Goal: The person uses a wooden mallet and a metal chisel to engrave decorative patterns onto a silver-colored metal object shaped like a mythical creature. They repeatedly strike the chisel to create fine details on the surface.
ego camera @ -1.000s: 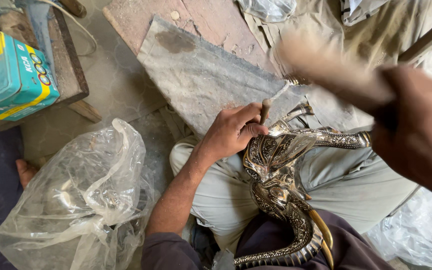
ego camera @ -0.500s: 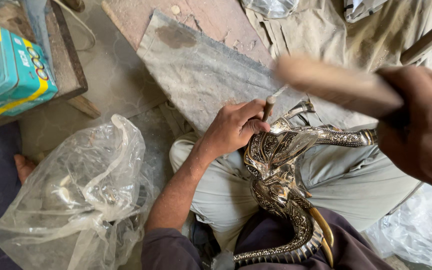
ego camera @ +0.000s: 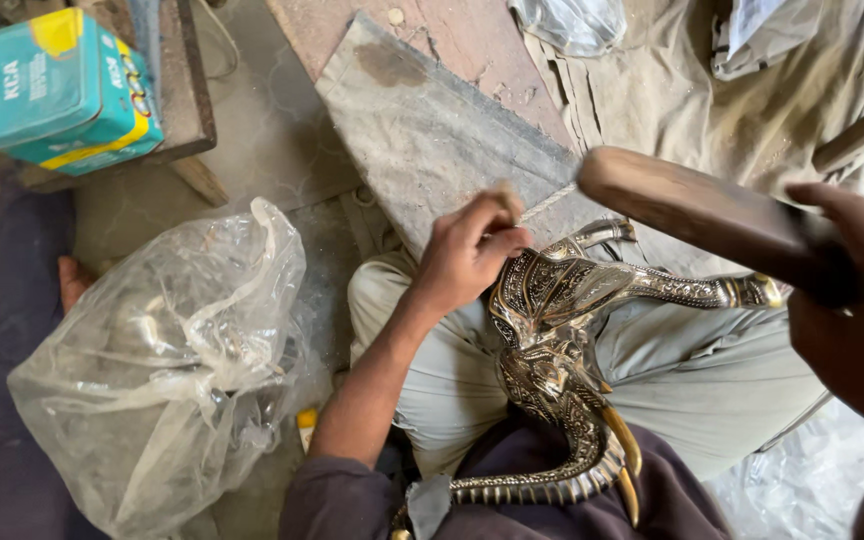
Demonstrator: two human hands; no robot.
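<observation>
An ornate engraved brass figure (ego camera: 562,340) with curved tusk-like points lies across my lap. My left hand (ego camera: 467,250) rests on its upper part and pinches a thin chisel-like tool (ego camera: 512,200) upright against the metal. My right hand (ego camera: 857,320) grips a thick wooden mallet (ego camera: 697,215), held raised just above and right of the chisel head. My trousers (ego camera: 712,370) are pale grey-green.
A crumpled clear plastic bag (ego camera: 167,370) sits at my left on the floor. A teal and yellow box (ego camera: 57,90) stands on a wooden board at the top left. A grey stone slab (ego camera: 432,130) and cloth lie ahead.
The mallet has come down and leftward toward the chisel, from a blurred swing to a sharper position. My left hand stays on the brass figure, still pinching the tool.
</observation>
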